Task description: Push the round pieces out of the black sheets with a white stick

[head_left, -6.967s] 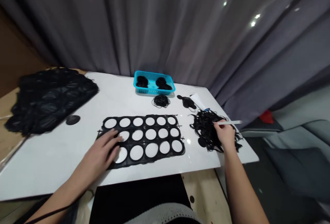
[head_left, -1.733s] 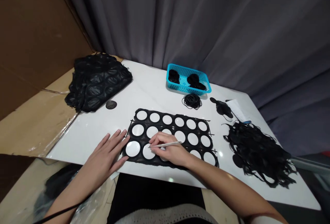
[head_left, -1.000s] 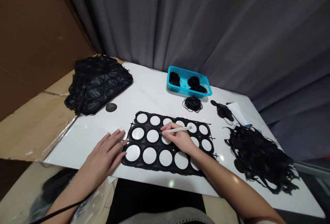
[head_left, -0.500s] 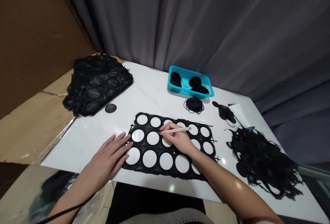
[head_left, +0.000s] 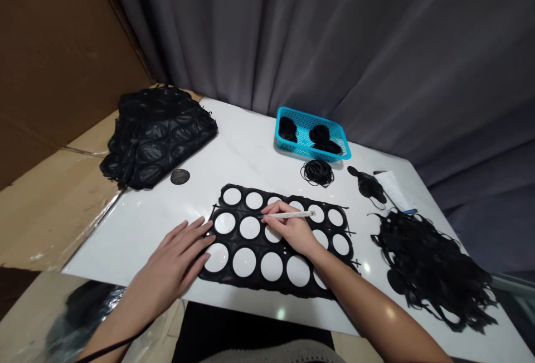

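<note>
A black sheet (head_left: pixel 259 247) with rows of large round holes lies flat on the white table (head_left: pixel 246 162), which shows through the holes. Fingertips of my left hand (head_left: pixel 178 257) rest on its left edge, palm down with the fingers spread. My right hand (head_left: pixel 293 236) pinches a slim white pen-like tool (head_left: pixel 296 214) nearly level over the sheet. Its tip points left, at the black material beside a hole in the middle row. The fingers partly cover that tip, so contact cannot be made out. My right hand and forearm hide some of the holes.
Behind the sheet stands a blue basket (head_left: pixel 313 154) holding black bundles, with a coil of black rings (head_left: pixel 317 173) in front. Folded black sheets (head_left: pixel 161 134) lie back left, near a dark disc (head_left: pixel 180 177). Black strips (head_left: pixel 434 268) are heaped right, near white paper (head_left: pixel 395 190).
The whole view has shifted slightly. My left hand stays on the sheet's edge, and my right hand with the pen-like tool is almost unchanged relative to the sheet.
</note>
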`<action>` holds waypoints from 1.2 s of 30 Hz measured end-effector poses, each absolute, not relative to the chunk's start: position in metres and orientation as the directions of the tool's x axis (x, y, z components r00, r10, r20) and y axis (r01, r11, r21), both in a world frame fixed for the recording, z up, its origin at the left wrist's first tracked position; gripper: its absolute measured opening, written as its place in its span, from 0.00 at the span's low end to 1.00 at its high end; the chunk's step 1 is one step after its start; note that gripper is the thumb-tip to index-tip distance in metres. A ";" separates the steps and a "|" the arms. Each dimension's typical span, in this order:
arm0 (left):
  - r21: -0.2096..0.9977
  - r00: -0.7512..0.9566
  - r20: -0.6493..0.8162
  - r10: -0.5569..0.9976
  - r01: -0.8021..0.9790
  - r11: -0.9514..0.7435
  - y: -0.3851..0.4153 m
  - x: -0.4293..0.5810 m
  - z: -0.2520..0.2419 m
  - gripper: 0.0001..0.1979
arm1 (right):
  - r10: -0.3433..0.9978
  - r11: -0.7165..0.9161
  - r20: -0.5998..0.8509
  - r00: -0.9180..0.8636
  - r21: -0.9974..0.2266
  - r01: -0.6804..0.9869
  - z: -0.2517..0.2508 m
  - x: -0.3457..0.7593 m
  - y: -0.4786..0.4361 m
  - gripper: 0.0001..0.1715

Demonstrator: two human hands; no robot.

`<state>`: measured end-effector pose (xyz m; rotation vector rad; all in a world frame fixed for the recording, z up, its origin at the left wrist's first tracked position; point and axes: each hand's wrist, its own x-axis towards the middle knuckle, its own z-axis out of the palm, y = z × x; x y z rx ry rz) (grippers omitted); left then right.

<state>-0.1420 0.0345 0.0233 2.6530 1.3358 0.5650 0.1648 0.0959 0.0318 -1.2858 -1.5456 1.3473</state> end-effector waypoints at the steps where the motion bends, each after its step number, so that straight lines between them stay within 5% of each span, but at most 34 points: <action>1: 0.265 0.542 0.277 0.793 0.750 -0.606 0.034 -0.142 0.023 0.17 | 0.962 -0.037 -0.094 -0.256 -0.975 0.221 0.032 0.165 0.096 0.11; 13: 0.232 0.539 0.281 0.794 0.765 -0.601 0.034 -0.140 0.028 0.16 | 0.957 -0.153 -0.167 -0.236 -0.985 0.076 0.026 0.163 0.099 0.17; 36: 0.101 0.621 0.250 0.743 0.746 -0.658 0.038 -0.143 0.026 0.25 | 0.967 -0.086 -0.125 -0.221 -0.980 0.179 0.028 0.165 0.098 0.11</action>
